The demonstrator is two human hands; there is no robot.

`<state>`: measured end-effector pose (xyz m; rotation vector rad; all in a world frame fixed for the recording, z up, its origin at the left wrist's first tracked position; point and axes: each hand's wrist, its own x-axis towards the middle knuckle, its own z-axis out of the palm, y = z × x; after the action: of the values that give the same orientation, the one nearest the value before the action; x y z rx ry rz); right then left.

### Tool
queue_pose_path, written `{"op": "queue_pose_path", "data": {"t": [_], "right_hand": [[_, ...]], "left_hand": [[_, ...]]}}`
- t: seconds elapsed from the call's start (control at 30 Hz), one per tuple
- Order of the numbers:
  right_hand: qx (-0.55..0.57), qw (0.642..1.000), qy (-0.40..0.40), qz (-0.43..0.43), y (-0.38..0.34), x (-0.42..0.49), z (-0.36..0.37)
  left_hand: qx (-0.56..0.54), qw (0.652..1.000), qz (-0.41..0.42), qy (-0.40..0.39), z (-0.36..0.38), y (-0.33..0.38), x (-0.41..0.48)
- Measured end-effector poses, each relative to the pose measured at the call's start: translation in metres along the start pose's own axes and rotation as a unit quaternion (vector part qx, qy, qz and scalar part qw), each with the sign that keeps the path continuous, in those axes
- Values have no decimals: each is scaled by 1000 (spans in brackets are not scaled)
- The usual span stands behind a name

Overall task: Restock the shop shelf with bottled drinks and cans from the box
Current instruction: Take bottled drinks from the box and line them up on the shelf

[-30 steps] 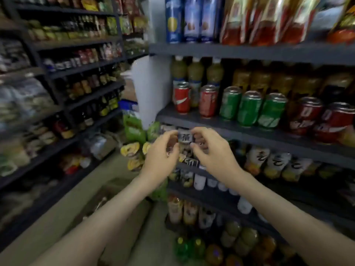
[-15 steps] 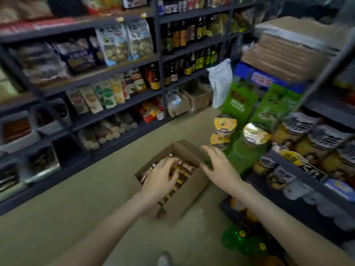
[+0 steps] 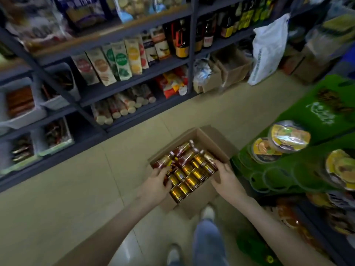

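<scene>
Head view: left hand (image 3: pixel 156 186) and right hand (image 3: pixel 226 179) on cans (image 3: pixel 190 178) in box (image 3: pixel 216 140), fingers half-curled, grip unclear

Open brown cardboard box (image 3: pixel 215 143) on a beige tiled floor (image 3: pixel 67 189), rows of gold cans (image 3: pixel 192 179) lying inside with red-labelled bottles (image 3: pixel 182 150) behind them, left hand (image 3: pixel 155 185) touching the cans' left side, right hand (image 3: pixel 226 179) at their right side, grips unclear, dark stocked metal shelves (image 3: pixel 190 54) beyond.

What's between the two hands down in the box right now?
In the head view, rows of gold cans lie in the cardboard box, filling the stretch between the left hand and the right hand.
</scene>
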<state>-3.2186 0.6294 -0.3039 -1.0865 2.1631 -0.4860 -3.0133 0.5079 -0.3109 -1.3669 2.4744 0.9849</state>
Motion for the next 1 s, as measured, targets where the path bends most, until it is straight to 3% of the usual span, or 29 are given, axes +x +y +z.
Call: {"op": "queue_pose_path", "data": {"t": [0.27, 0.5, 0.73, 0.83, 1.0], "right_hand": [[-69, 991, -104, 44, 90, 151, 52], [-106, 976, -170, 91, 227, 279, 180], [-244, 962, -92, 83, 353, 389, 277], [-313, 943, -92, 71, 388, 420, 293], [-323, 935, -124, 77, 402, 458, 300]], "left_hand": [[4, 991, -118, -69, 83, -44, 118], [-24, 985, -156, -68, 240, -125, 256], [68, 976, -152, -139, 386, -166, 347], [42, 981, -146, -119, 423, -157, 373], [-13, 985, -132, -106, 449, -149, 382]]}}
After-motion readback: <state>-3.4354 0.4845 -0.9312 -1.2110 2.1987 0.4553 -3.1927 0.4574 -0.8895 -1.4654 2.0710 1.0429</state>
